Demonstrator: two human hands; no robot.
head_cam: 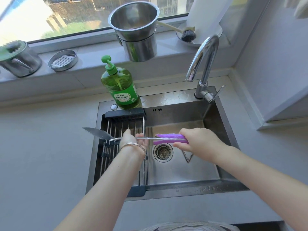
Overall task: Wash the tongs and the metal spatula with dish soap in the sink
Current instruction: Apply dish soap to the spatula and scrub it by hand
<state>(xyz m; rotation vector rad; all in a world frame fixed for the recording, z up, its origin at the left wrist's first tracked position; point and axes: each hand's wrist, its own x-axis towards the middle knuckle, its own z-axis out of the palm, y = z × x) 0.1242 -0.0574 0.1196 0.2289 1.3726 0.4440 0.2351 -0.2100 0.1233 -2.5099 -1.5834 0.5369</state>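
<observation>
Over the steel sink (183,185) I hold a metal spatula level, its flat blade (96,133) pointing left above the sink's left edge. My left hand (133,141) grips the thin metal shaft near the blade. My right hand (198,140) grips the purple handle (166,139) at its right end. Metal tongs (188,156) lie on the sink floor under my right hand, with only their V-shaped end showing. A green dish soap bottle (120,87) with a pump stands on the sink's back rim.
A roll-up drying rack (123,124) covers the sink's left part. The drain strainer (163,151) sits mid-sink, and the faucet (203,60) rises at the back right with no water running. Steel pots, a grater tin and a dish brush (186,35) line the windowsill.
</observation>
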